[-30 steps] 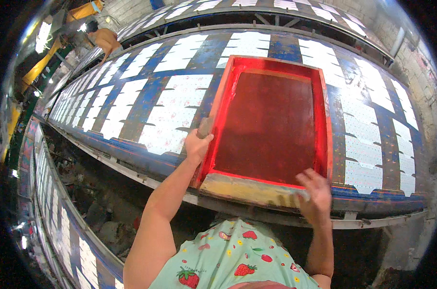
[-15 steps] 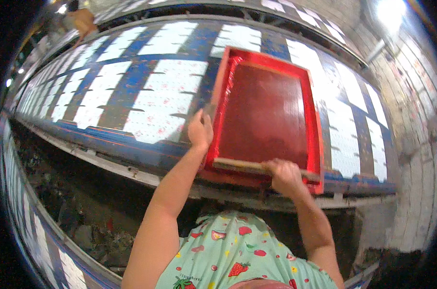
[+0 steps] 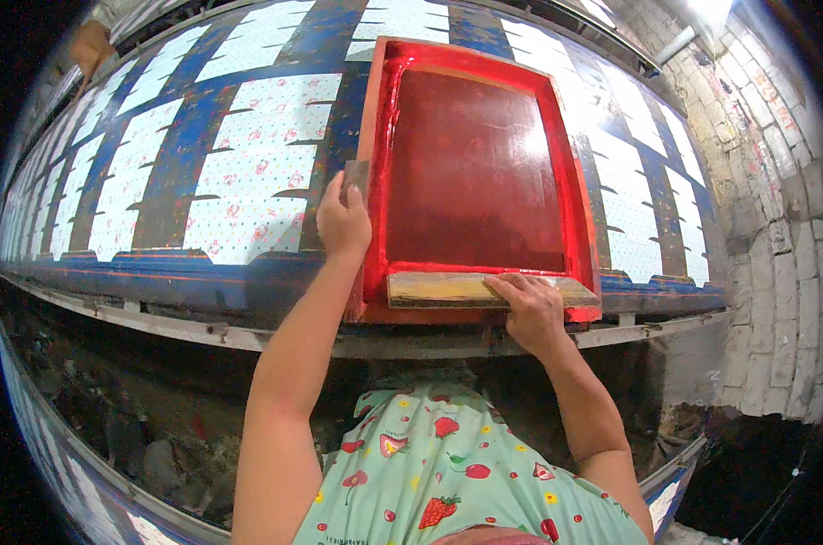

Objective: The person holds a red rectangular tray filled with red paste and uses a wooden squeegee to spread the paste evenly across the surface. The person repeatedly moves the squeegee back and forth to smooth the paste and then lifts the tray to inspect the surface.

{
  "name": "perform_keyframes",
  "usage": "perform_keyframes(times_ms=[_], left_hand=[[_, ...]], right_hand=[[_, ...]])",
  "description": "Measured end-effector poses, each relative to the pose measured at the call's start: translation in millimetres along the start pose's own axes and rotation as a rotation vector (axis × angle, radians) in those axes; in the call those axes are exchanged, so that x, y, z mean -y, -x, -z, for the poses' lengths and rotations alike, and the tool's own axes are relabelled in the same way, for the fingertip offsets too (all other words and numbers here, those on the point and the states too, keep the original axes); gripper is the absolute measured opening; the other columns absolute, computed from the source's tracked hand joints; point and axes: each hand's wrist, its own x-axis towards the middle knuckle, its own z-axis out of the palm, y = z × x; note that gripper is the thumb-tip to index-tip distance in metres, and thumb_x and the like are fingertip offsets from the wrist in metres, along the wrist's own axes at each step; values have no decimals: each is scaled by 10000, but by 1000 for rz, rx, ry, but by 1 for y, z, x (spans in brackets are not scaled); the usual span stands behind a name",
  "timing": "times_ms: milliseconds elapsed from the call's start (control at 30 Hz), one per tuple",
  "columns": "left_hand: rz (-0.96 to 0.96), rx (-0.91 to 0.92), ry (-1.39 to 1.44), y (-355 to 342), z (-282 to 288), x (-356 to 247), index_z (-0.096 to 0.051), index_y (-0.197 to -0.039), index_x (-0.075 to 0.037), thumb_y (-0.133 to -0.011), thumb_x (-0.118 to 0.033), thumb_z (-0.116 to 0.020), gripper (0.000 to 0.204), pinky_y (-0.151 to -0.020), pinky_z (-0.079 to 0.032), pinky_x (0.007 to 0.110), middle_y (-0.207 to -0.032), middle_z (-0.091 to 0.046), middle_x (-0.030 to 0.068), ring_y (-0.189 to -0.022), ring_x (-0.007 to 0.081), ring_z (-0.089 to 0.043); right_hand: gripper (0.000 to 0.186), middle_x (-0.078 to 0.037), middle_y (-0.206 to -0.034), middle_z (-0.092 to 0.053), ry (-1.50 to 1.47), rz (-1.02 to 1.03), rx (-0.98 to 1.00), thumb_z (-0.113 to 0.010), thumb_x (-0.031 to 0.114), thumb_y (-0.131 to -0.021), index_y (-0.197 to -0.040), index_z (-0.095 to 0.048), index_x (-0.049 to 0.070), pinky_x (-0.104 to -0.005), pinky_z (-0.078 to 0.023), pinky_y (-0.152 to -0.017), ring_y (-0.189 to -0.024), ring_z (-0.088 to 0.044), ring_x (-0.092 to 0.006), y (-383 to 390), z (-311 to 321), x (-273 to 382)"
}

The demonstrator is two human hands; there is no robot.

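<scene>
A screen-printing frame point(image 3: 578, 218) with bright red inner edges and a dark red mesh point(image 3: 470, 173) lies across the printing table in front of me. My left hand point(image 3: 344, 220) is closed around a short greyish handle point(image 3: 357, 174) at the frame's left side. At the frame's near end, my right hand point(image 3: 533, 311) grips a long wooden squeegee point(image 3: 438, 291), thumb and fingers over its upper edge. The squeegee's lower edge is hidden behind its board, so its contact with the mesh cannot be seen.
White printed fabric pieces point(image 3: 257, 168) with small dots and pink flowers lie in rows on the blue-stained table point(image 3: 171, 177). A metal rail point(image 3: 221, 332) runs along its near edge. A brick wall point(image 3: 765, 272) stands at right, and another table edge point(image 3: 112, 468) is at lower left.
The squeegee has tipped so more of its flat wooden face shows, with my right hand still on it. My left hand stays at the frame's left side. The whole view has shifted slightly.
</scene>
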Motion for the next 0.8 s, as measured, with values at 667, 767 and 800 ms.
perform_keyframes(times_ms=[667,767,800], left_hand=[[20,-38,-116,2,2,-3,-690,-1465,35,-1153,-119,-494,399,-1186,-502,454,-1430,-735,230,-1354,362,-682],[21,-38,-186,4,3,-3,-694,-1474,7,-1203,-146,-451,394,-1167,-503,403,-1399,-752,181,-1311,289,-688],[17,-51,-214,5,2,-4,-693,-1470,10,-1204,-149,-450,394,-1165,-502,402,-1395,-753,180,-1307,287,-688]], right_hand=[[371,-130,-1106,-788,142,98,-168,-644,66,-902,-1210,-803,197,-530,-655,-913,-1046,-798,-385,-361,-89,-242],[447,-161,-1293,-802,129,82,-54,-620,99,-927,-1325,-793,205,-549,-635,-1022,-1160,-784,-413,-417,-88,-270],[461,-162,-1315,-799,185,56,40,-626,101,-927,-1347,-789,202,-549,-630,-1036,-1172,-781,-412,-436,-84,-279]])
